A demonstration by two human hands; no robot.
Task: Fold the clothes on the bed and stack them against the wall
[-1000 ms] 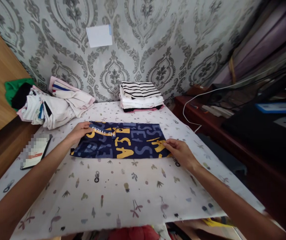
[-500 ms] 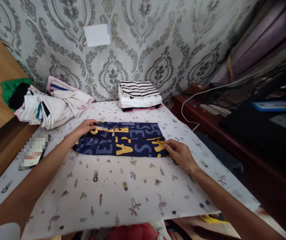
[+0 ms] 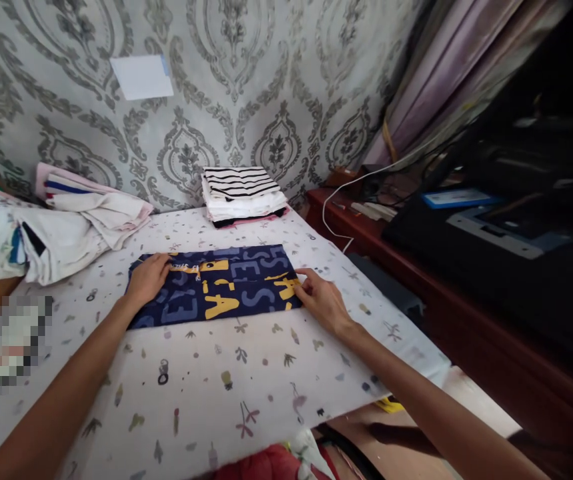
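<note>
A navy garment with yellow and grey-blue letters lies folded in a long flat strip on the white printed sheet. My left hand rests on its left part, fingers close together on the cloth near the upper edge. At the right end, my right hand pinches the garment's edge between thumb and fingers. Beyond it stands a neat stack of folded clothes, a black-and-white striped one on top.
Loosely piled white and pink clothes lie at the left, with a blurred-out item nearer. A dark red desk with a white cable runs along the right. Red fabric shows below the front edge.
The view has turned to the right, so things appear farther left. My left hand has moved inward over the garment from its upper left corner. My right hand remains at the right end.
</note>
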